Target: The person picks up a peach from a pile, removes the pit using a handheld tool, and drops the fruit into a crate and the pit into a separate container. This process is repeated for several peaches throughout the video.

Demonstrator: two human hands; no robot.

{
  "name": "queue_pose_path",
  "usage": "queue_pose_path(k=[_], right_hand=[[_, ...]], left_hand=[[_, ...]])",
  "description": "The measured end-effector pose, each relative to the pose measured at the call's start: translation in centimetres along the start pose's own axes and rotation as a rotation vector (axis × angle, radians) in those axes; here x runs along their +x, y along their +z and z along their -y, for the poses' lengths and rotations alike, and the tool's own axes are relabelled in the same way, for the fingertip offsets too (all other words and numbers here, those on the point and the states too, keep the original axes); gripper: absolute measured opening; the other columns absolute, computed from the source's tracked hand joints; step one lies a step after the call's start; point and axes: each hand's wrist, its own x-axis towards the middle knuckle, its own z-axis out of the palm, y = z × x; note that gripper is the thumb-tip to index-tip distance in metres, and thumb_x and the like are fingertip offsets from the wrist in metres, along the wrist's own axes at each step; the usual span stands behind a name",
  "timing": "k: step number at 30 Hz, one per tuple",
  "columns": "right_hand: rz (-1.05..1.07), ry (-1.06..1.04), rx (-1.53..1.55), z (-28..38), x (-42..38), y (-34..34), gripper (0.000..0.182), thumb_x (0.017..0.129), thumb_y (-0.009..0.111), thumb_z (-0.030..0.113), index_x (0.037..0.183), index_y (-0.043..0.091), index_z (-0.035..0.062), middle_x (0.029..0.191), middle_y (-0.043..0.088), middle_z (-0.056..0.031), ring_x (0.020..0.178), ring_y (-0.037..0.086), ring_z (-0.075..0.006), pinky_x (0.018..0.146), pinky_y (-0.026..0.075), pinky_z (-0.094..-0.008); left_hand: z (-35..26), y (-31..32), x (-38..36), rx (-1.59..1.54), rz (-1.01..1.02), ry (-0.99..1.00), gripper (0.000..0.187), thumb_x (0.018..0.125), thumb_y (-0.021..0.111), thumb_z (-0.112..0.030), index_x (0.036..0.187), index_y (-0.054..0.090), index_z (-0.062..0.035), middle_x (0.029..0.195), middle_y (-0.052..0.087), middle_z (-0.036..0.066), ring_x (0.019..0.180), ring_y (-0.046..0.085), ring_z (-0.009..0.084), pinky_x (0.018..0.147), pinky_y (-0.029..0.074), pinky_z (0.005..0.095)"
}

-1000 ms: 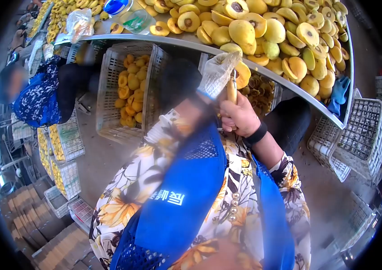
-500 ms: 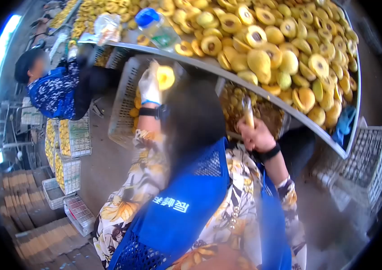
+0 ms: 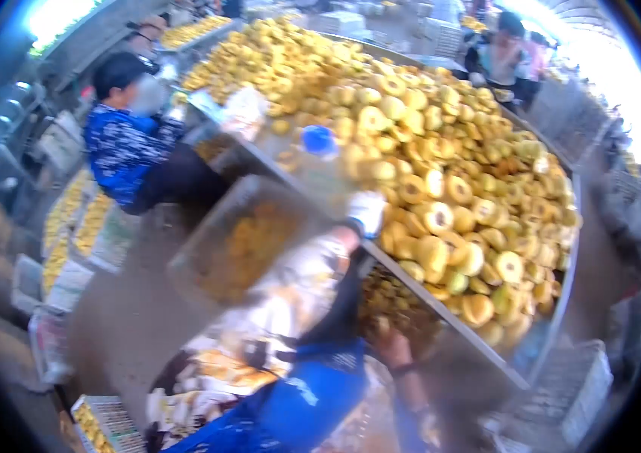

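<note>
Left arm [image 3: 290,283] stretched forward, gloved left hand [image 3: 367,213] ahead, bare right hand [image 3: 392,346] lower, blurred

Broad table [image 3: 441,310] with a pale metal rim, one near corner at the lower right; a deep heap of yellow fruit [image 3: 441,219], many pieces halved with cut faces showing, covers most of it; at the near edge, left of centre, a clear bottle [image 3: 323,175] with a blue cap [image 3: 319,140] sits just beside the heap; farther left, a crumpled, whitish plastic bag [image 3: 245,111] lies near the rim; the near right corner has a bluish patch [image 3: 529,355], too blurred to identify; below, a grey-brown floor [image 3: 124,325] carries a fruit-filled crate [image 3: 203,245] near the table, pale crates [image 3: 112,241] farther left and another crate [image 3: 573,389] at right.
</note>
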Motion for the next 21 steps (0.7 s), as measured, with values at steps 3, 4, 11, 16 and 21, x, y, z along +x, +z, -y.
queue_pose_path(k=[3,4,11,16,21], right_hand=[[-0.079,-0.098,-0.023,0.9,-1.1,-0.5,0.031,0.082,0.054,0.032,0.097,0.051,0.0056,0.076,0.061,-0.0245,0.067,0.059,-0.0409,0.063,0.049,-0.0476],[-0.178,-0.167,0.110,-1.7,0.4,1.1,0.031,0.081,0.055,0.032,0.097,0.051,0.0058,0.076,0.061,-0.0248,0.067,0.060,-0.0403,0.063,0.049,-0.0469],[-0.541,-0.069,0.291,7.5,-0.8,-8.0,0.047,0.078,0.064,0.029,0.114,0.047,0.0039,0.084,0.061,-0.0236,0.074,0.061,-0.0381,0.066,0.049,-0.0437],[-0.538,-0.351,0.915,8.8,2.0,-10.1,0.041,0.084,0.060,0.023,0.115,0.043,0.0013,0.080,0.060,-0.0102,0.068,0.061,-0.0161,0.057,0.049,-0.0286],[-0.573,-0.326,0.646,7.2,0.0,-12.1,0.033,0.081,0.065,0.023,0.103,0.054,0.0019,0.073,0.061,-0.0052,0.060,0.056,-0.0125,0.056,0.046,-0.0271]], left_hand=[[-0.6,-0.4,-0.2,0.125,0.114,0.083,0.013,0.070,0.054,-0.015,0.081,0.060,-0.0126,0.075,0.062,0.010,0.072,0.061,0.0288,0.059,0.047,0.0447],[-0.5,-0.5,-1.1,0.094,-0.289,0.304,0.018,0.068,0.055,-0.013,0.086,0.057,-0.0125,0.078,0.060,0.008,0.077,0.060,0.0266,0.062,0.046,0.0439],[-2.9,-5.8,-2.5,-0.831,-0.156,-0.312,0.037,0.066,0.074,-0.020,0.094,0.053,-0.0065,0.085,0.061,0.008,0.076,0.061,0.0213,0.062,0.049,0.0311],[-8.8,-8.5,-8.5,-1.850,0.044,-0.309,0.040,0.079,0.063,0.000,0.116,0.047,-0.0032,0.100,0.056,0.006,0.088,0.057,0.0131,0.076,0.049,0.0221],[-9.6,-10.3,-11.9,-1.812,0.495,-0.262,0.037,0.088,0.052,-0.037,0.108,0.050,-0.0054,0.088,0.060,0.004,0.066,0.058,0.0094,0.048,0.043,0.0184]])
